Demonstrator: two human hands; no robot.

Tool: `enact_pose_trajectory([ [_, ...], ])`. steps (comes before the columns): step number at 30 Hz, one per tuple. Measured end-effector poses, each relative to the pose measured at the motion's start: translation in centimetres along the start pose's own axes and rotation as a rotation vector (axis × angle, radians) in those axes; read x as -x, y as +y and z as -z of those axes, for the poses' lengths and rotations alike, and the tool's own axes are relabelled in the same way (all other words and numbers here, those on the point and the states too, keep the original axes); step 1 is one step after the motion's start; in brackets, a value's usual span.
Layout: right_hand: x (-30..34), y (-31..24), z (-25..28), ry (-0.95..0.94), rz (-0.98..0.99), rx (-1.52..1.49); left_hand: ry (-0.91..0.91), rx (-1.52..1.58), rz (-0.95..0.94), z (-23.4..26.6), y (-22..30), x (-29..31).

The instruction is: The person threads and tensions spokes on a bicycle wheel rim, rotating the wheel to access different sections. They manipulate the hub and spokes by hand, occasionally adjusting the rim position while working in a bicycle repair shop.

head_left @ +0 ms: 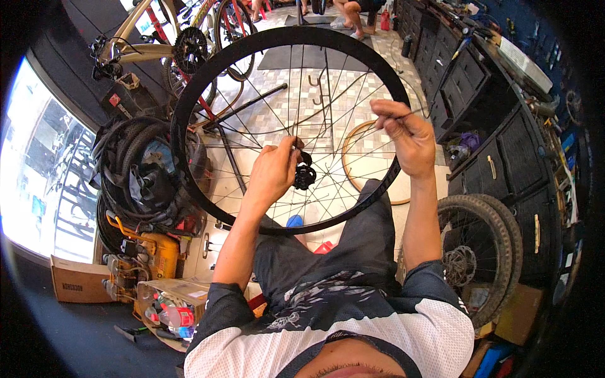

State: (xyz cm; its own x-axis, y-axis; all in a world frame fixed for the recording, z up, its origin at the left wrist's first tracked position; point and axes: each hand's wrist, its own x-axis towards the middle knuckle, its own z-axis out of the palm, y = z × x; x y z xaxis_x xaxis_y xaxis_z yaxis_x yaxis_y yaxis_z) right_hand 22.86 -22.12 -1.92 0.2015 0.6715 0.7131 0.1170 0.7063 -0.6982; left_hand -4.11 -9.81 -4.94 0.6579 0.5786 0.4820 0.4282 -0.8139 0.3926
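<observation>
Curling the left hand (274, 170) just left of the hub (305, 175), leaving its grasp impossible to tell; bending the right hand (406, 138) above and right of the hub, bringing thumb and fingers close together, again not showing clearly whether pinching anything thin. Spreading all round the hub as one wheel (182, 120), apparently without a tyre; likely weighing little for its breadth, feeling stiff and smoothish at the black rim (283, 36), yet risking bends in the thin spokes (300, 69). Probably calling for a broad hold on the rim at both sides of the hub. Farther out, showing heaped black tyres (120, 170) well left of the hub and a knobbly-tyred wheel (498, 233) below and right of it.
</observation>
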Motion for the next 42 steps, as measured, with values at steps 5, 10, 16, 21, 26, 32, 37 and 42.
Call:
enact_pose_trajectory([
  [5,0.7,0.8,-0.9,-0.357,-0.084,0.256,-0.001,-0.008,0.02,0.3,0.3,-0.1],
  [10,0.0,6.4,-2.3,-0.684,0.187,0.882,-0.006,0.021,0.02,0.5,0.6,-0.2],
  [16,-0.6,8.6,-5.0,-0.839,0.143,1.425,0.029,0.029,0.014,0.4,0.5,0.3],
  [21,-0.8,12.1,-4.8,-0.826,0.062,1.716,-0.019,0.033,0.013,0.6,1.0,0.3],
  [26,-1.7,13.7,-6.2,-0.736,0.026,1.627,0.012,0.063,0.005,0.2,0.0,0.5],
  [32,-1.6,15.0,-5.5,-0.769,0.192,1.56,-0.034,0.08,0.033,0.5,0.0,0.7],
  [37,-1.5,13.0,-4.9,-0.868,0.173,1.465,-0.043,0.078,0.044,0.4,0.1,0.6],
  [42,-0.5,13.3,-4.5,-0.765,0.241,1.374,0.024,0.223,-0.027,-1.7,0.2,0.3],
])
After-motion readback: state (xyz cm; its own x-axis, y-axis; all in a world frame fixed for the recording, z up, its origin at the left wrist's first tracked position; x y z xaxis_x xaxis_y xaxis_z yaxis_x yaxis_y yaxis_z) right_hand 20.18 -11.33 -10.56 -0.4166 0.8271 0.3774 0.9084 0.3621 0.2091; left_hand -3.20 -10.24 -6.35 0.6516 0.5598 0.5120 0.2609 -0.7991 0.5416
